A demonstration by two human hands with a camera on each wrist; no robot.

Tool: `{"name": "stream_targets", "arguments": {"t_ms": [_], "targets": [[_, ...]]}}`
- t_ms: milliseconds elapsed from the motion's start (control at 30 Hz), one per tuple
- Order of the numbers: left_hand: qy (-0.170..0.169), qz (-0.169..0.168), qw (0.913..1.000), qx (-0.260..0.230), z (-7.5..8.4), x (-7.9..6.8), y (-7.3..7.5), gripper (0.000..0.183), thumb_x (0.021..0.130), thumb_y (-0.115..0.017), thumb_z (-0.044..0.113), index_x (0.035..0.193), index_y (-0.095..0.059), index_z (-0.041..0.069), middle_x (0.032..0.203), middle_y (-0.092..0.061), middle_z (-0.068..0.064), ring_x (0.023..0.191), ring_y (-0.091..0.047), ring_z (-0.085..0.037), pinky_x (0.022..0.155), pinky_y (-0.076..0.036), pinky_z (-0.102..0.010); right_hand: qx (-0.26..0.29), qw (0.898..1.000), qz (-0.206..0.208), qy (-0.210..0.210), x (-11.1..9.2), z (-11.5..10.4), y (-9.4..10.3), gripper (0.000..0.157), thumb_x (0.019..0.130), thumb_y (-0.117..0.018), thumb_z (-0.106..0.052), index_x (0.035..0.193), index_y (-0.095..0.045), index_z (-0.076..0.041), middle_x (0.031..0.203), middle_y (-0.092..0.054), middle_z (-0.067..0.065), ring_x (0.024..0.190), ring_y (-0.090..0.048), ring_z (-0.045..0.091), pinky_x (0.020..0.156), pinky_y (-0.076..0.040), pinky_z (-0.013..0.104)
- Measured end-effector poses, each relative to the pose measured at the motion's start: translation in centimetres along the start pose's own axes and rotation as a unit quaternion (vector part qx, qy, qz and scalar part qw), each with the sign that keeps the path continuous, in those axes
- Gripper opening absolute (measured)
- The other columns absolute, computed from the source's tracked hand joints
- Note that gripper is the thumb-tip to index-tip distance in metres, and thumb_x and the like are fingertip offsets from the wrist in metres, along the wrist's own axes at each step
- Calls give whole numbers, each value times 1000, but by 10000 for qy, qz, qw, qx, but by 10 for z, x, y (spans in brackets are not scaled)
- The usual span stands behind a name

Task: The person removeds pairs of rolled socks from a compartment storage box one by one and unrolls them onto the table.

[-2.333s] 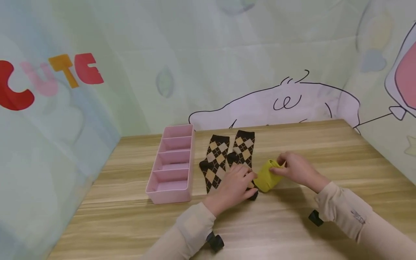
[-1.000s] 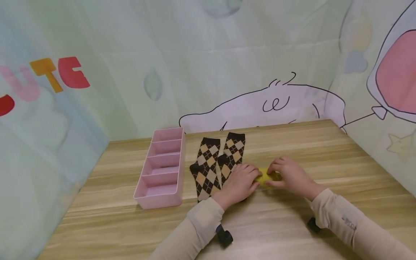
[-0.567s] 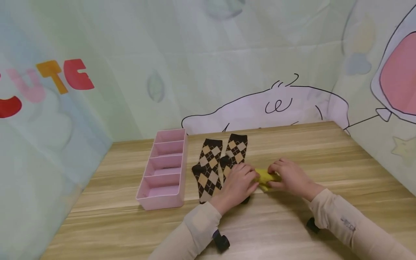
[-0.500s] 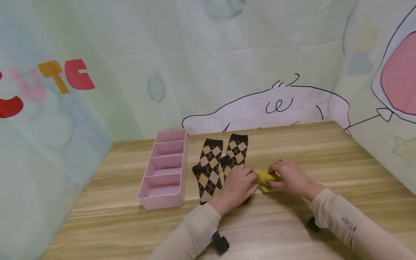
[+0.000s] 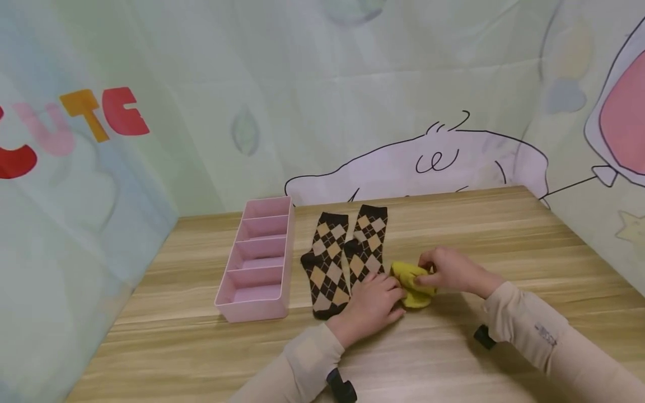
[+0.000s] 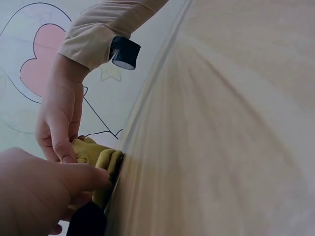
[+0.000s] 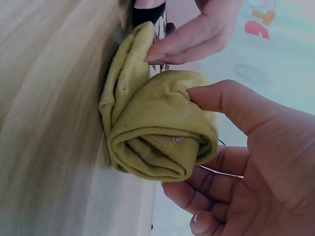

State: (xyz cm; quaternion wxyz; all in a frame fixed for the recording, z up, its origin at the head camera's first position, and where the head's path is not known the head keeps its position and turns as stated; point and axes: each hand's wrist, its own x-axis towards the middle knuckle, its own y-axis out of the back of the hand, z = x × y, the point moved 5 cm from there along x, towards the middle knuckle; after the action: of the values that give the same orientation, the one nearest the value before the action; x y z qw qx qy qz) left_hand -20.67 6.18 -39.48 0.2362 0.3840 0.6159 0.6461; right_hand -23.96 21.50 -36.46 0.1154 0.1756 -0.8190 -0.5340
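Note:
A mustard-yellow sock [image 5: 410,275], partly rolled up, lies right of the argyle socks. My right hand [image 5: 456,271] holds it, and in the right wrist view the thumb presses the roll's [image 7: 165,115] upper side while the fingers curl beneath. A flat layered end [image 7: 129,73] sticks out from the roll toward my left hand. My left hand [image 5: 372,305] lies across the foot of the nearer argyle sock [image 5: 370,238], its fingertips right at the yellow sock's edge. That argyle sock's toe is hidden under the hand. The other argyle sock [image 5: 327,268] lies flat beside it.
A pink box [image 5: 254,308] with several compartments stands left of the socks on the wood-grain table [image 5: 166,347]. Behind the table hangs a printed cloth backdrop [image 5: 201,112]. Each wrist wears a small black device [image 5: 341,386].
The yellow roll, first tilted up in my right hand, went down flat between both hands and now shows a looser, folded shape. My left hand has shifted slightly nearer me.

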Motion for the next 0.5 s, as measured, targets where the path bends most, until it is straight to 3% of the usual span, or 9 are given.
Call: {"name": "stream_targets", "arguments": {"t_ms": [200, 500], "targets": [[-10, -125, 9997, -230, 1, -3, -4, 28, 92, -60, 36, 116, -67, 23, 118, -64, 7, 114, -55, -10, 107, -40, -35, 141, 9997, 106, -196, 2, 7, 0, 19, 82, -71, -25, 87, -67, -7, 75, -62, -1, 65, -49, 9, 57, -40, 22], [-190, 115, 9997, -67, 0, -5, -5, 25, 92, -61, 36, 112, -68, 24, 113, -64, 9, 107, -54, -8, 95, -40, -26, 5, 9958, 919, 6, 6, 11, 3, 22, 83, -73, -16, 100, -66, -5, 94, -68, 7, 83, -60, 20, 73, -51, 36]]}}
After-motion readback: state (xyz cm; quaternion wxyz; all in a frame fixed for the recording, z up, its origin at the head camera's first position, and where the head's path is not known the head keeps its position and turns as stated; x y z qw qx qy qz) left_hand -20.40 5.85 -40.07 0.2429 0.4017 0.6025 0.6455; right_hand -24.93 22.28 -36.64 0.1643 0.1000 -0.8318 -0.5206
